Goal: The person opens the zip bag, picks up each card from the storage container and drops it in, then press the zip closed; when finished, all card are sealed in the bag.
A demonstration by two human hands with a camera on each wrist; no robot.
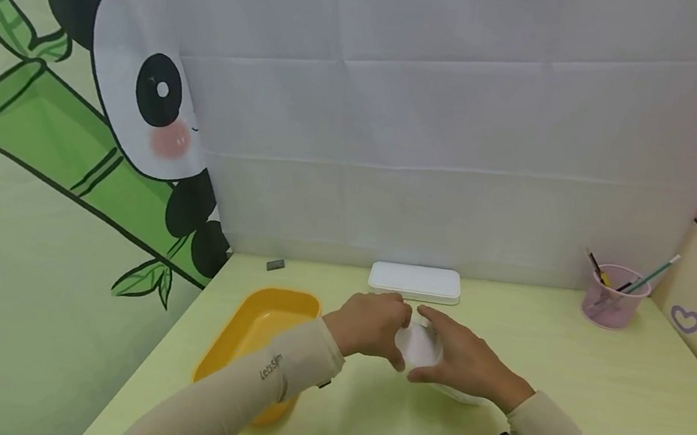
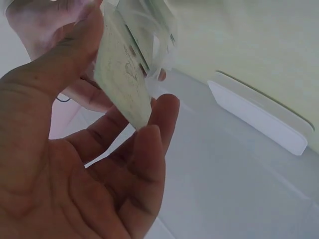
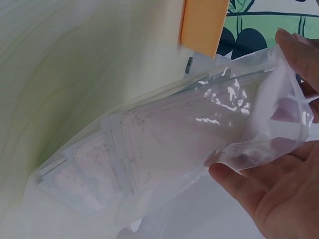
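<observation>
Between both hands is a clear plastic bag (image 3: pixel 234 104) with several flat, pale printed cards (image 3: pixel 159 139) inside. In the head view the hands hide most of the bag (image 1: pixel 418 346). My left hand (image 1: pixel 373 324) grips one side of its upper end, its fingers (image 2: pixel 152 144) bent at the corner of a pale sheet (image 2: pixel 122 69). On the opposite side my right hand (image 1: pixel 470 358) holds the bag's edge, with the thumb (image 3: pixel 227 177) against the plastic. The bag's lower part slopes down toward the table in the right wrist view.
A yellow tray (image 1: pixel 206 355) lies left of the hands, partly behind the left sleeve. At the back are a white flat case (image 1: pixel 415 281) and a small dark grey block (image 1: pixel 275 264). A pink cup (image 1: pixel 611 308) with pencils stands at back right.
</observation>
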